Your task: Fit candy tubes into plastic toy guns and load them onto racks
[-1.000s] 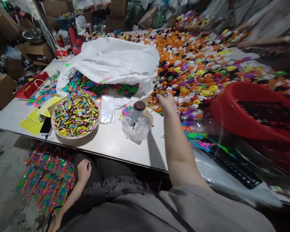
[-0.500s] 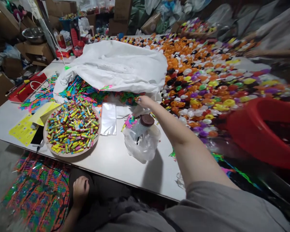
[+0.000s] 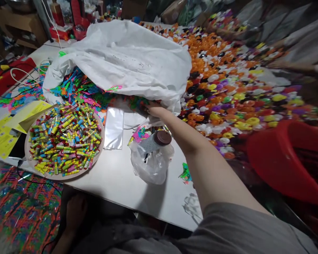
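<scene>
My right hand (image 3: 155, 110) reaches to the mouth of a large white sack (image 3: 137, 63), its fingers hidden in shadow at the brightly coloured small plastic pieces (image 3: 137, 103) there. More of these pieces spill from the sack's left side. My left hand (image 3: 76, 209) hangs low by my lap, dim and loosely curled, with nothing visible in it. Below my right forearm, a tumbler with a brown lid (image 3: 163, 138) leans in a clear plastic bag (image 3: 151, 167). A stack of clear flat bags (image 3: 114, 128) lies left of it, beside a round tray (image 3: 102, 150) heaped with small wrapped yellow-and-red sticks.
Orange, white, black and purple plastic pieces (image 3: 214, 67) cover the table's far right. A red tub (image 3: 267, 155) stands at right. Yellow printed sheets (image 3: 2, 139) and a red device (image 3: 13, 76) lie at left. Packed colourful bags (image 3: 29, 208) are on the floor. Another person's arm (image 3: 294, 66) shows far right.
The view has moved closer and tilted down. My right hand has pushed slightly deeper under the sack's edge, and its fingertips are less visible. My left hand stays low, now in darker shadow.
</scene>
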The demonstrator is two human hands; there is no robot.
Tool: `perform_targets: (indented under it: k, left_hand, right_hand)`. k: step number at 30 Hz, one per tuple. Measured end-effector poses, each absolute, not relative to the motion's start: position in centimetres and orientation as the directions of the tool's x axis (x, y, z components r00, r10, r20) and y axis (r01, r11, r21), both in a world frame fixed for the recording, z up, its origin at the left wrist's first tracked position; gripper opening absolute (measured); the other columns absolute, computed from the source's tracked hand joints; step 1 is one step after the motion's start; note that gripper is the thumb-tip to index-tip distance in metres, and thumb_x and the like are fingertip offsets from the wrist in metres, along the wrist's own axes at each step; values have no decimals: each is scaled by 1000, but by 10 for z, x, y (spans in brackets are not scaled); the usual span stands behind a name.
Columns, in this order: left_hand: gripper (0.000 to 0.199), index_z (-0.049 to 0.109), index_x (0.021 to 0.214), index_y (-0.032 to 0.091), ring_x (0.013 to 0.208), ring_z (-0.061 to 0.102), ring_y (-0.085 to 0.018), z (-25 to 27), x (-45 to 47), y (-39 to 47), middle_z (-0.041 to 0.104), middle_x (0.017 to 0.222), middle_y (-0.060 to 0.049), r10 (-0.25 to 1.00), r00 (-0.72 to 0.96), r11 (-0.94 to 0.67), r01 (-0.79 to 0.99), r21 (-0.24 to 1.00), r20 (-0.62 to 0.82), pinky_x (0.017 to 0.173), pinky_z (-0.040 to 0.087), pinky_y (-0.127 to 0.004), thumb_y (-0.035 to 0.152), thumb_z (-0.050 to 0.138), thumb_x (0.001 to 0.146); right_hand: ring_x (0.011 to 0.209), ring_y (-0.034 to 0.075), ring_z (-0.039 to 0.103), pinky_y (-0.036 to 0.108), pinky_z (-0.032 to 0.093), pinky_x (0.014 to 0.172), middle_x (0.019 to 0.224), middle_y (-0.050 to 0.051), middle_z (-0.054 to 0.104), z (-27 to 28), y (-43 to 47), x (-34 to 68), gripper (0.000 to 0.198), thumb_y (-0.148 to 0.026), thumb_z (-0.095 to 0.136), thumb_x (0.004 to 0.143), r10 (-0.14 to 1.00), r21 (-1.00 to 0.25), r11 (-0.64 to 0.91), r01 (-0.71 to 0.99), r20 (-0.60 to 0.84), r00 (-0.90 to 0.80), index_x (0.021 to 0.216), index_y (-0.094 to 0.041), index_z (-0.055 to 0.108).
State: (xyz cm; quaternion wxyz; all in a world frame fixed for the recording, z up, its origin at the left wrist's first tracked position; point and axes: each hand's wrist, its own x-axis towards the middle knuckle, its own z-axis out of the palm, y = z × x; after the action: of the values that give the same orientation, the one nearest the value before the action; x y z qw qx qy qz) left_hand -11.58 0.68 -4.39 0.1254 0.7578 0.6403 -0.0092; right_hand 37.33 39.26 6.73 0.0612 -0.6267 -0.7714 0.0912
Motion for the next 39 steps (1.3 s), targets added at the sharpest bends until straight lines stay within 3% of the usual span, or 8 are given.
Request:
perform_targets:
  k: [6,12,18,22,25,29,32,39]
  left_hand:
    - [27,64,85,18,83,59,-22,-32,-112,2,66,88,-6,980,158,-128,965,230,-118,72,41,-35,24,38,88]
    - [24,64,86,18,92,57,-22,-24,-115,-6,66,94,-6,997,28,7,898,440,-73,81,40,-36,27,42,86]
    - [36,58,98,15,99,58,-18,39,-76,-9,63,104,-10,985,-97,159,173,972,-144,90,44,-33,45,48,82]
    - [59,45,122,21,100,61,-18,80,-39,-24,56,124,-11,958,186,277,-419,865,-217,84,50,-34,59,52,78]
    - [55,45,118,19,82,65,-14,91,-26,-43,60,112,-9,926,166,378,-372,848,-340,66,54,-27,39,68,73]
    - [29,48,107,14,64,64,-11,85,-24,-71,63,88,-4,875,130,484,-249,839,-466,49,48,-20,21,58,81]
    - [19,50,99,14,58,62,-8,77,-28,-87,63,79,-1,867,97,497,-229,837,-488,45,43,-15,20,56,83]
    - [24,50,101,16,51,57,-5,55,-42,-117,62,74,2,871,-28,447,-368,815,-490,40,33,-13,31,58,84]
  right_hand:
    - [105,26,59,35,44,95,121,15,60,148,365,340,42,-23,43,90,968,-201,182,963,-133,-211,129,-10,54]
    - [93,18,58,32,45,90,112,9,64,236,251,286,36,-25,51,88,963,-553,245,796,44,-266,121,-14,60]
    - [90,18,59,33,48,86,97,4,66,199,116,218,38,-42,59,79,902,-880,238,412,44,-429,108,-19,66]
    - [90,18,61,33,49,87,96,4,67,133,43,157,37,-47,61,76,829,-967,95,238,-56,-557,97,-18,67]
    - [87,16,61,32,49,85,95,4,67,99,3,127,34,-47,59,77,847,-988,-7,153,-88,-525,94,-18,64]
    - [88,17,61,32,49,86,94,5,66,83,-23,125,30,-44,61,76,852,-979,2,204,-105,-514,91,-18,64]
    - [96,18,60,32,47,89,105,6,64,80,-30,136,30,-42,61,77,879,-967,15,256,-110,-464,95,-19,64]
    - [58,9,50,24,46,56,81,1,59,64,-52,129,38,-51,58,77,920,-946,-157,284,-244,-305,101,-21,58]
